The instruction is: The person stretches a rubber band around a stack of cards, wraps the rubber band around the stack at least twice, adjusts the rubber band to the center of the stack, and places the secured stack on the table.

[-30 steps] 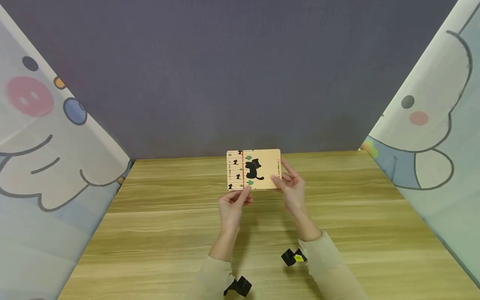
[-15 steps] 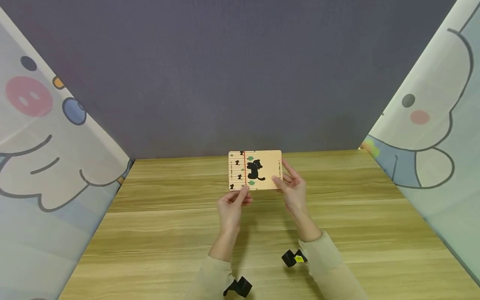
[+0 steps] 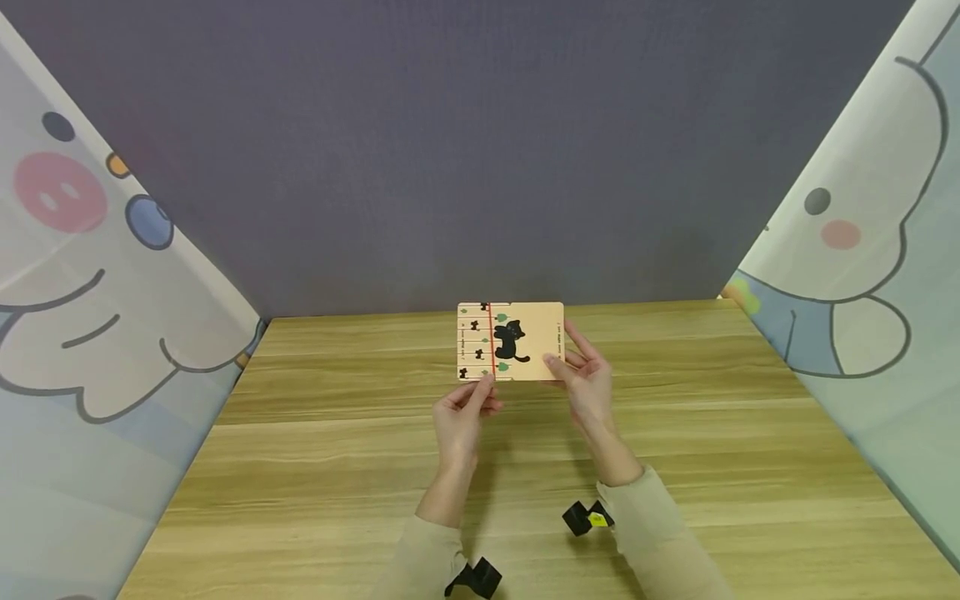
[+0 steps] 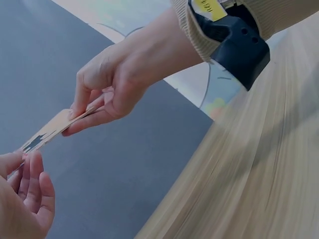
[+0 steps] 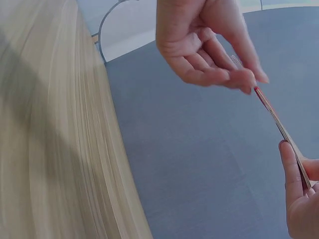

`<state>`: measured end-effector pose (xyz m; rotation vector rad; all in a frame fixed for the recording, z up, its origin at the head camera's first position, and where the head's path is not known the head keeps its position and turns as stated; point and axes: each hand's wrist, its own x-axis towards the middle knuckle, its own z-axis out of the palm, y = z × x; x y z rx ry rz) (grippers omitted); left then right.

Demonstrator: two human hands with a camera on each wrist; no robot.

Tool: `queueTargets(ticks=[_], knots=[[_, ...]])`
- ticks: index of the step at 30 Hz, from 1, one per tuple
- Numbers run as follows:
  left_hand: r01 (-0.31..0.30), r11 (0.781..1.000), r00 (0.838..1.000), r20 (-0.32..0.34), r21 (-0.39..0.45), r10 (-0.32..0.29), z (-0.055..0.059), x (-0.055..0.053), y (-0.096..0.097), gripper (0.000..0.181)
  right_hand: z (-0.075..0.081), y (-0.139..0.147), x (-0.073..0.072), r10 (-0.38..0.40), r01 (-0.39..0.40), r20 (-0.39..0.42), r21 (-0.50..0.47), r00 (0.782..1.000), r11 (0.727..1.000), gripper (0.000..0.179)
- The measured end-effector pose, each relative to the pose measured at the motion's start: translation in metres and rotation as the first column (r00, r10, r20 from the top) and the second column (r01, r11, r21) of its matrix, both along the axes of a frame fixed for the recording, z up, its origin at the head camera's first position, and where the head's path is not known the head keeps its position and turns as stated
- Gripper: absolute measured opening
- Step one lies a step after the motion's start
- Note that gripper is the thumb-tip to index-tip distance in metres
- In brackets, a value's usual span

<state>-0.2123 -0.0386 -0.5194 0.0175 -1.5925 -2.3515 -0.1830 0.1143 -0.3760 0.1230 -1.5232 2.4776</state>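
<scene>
A thin cream notebook [image 3: 536,333] with a black cat picture is held up above the table, lying sideways in the head view. Across its left part runs a red elastic band [image 3: 491,333], beside a strip of small cats and leaves. My left hand [image 3: 459,421] pinches at the lower edge, by the band's bottom end. My right hand [image 3: 588,383] grips the right end, thumb on the front and the other fingers behind. Edge-on in the right wrist view, the notebook [image 5: 276,119] shows thin layers, with the left hand [image 5: 204,45] at its far end.
Below the hands spreads a wood-grain table [image 3: 337,467]. A dark grey panel [image 3: 480,150] stands behind it. Cartoon-printed panels flank it on the left [image 3: 90,317] and right [image 3: 862,250]. Black wrist cameras [image 3: 588,517] sit by both sleeves.
The notebook has shifted slightly right in the head view. My left hand has moved a little left along its lower edge, and the red band's bottom end slants slightly more to the right.
</scene>
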Motion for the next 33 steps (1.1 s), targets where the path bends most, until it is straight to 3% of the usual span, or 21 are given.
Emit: queueTargets(ticks=[7,14,20,26,33], knots=[[0.025,1.0,1.0,-0.005,0.01,-0.025,-0.001,0.0,-0.001,0.029,-0.002,-0.001,0.002,-0.002,0.002,0.007,-0.002,1.0,1.0,0.06],[0.09,0.996,0.996,0.029,0.02,-0.09,-0.001,0.001,0.01,0.026,-0.004,-0.004,0.004,-0.008,0.008,-0.004,0.068,1.0,0.998,0.058],[0.106,0.994,0.993,0.05,0.016,-0.107,0.001,0.003,0.011,0.027,-0.005,-0.003,0.005,-0.003,0.003,0.003,0.038,1.0,0.999,0.058],[0.126,0.992,0.989,0.08,-0.028,-0.123,-0.001,0.007,0.006,0.029,-0.006,-0.001,0.005,0.012,-0.012,0.013,0.032,1.0,0.999,0.058],[0.207,0.975,0.978,0.05,-0.082,-0.204,0.001,0.017,-0.005,0.029,-0.007,0.0,0.005,0.015,-0.015,0.013,0.021,1.0,1.0,0.059]])
